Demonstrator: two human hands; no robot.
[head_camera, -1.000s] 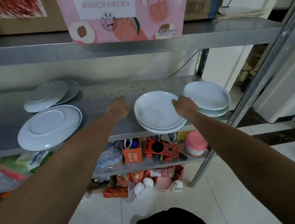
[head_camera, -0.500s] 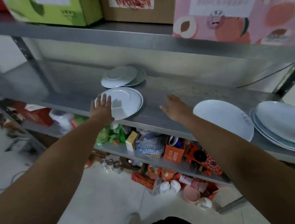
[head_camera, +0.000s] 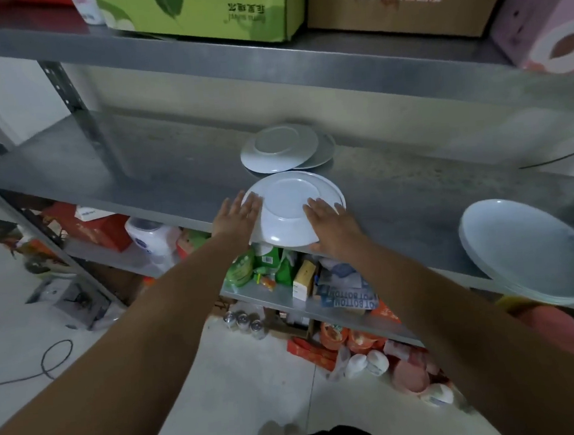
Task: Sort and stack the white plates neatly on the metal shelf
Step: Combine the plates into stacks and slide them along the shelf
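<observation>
Whereas 0.5 s ago only the left hand (head_camera: 237, 214) touched it, the right hand (head_camera: 331, 227) now joins, both w/ straight fingers flat on the upturned white plate (head_camera: 288, 203), which overhangs the metal shelf's (head_camera: 138, 174) front edge, prob. ready for lifting.

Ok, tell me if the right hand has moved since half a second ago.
Yes. The right hand has gone left along the metal shelf, from bare metal onto the right edge of the front upturned plate.
</observation>
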